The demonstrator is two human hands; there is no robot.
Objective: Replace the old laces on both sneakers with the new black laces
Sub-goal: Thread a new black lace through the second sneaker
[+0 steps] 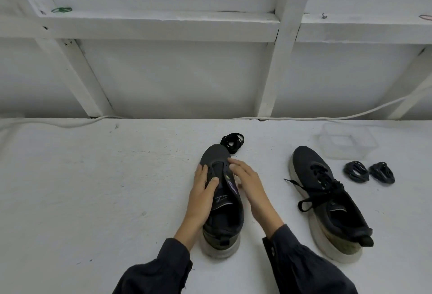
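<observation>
My left hand (203, 192) grips the near sneaker (222, 220) from its left side, with the thumb laid across onto the tongue. My right hand (248, 182) is open beside it, fingers loosely spread, the tips at the eyelets on the right edge; I cannot tell whether they touch. This sneaker has no lace in it and points away from me on the white table (93, 188). A loose black lace (232, 142) lies heaped just beyond its toe. To the right, well apart, the second sneaker (327, 202) is laced. Right of that lie two coiled laces (356, 171), with a clear plastic box (327, 146) behind them.
</observation>
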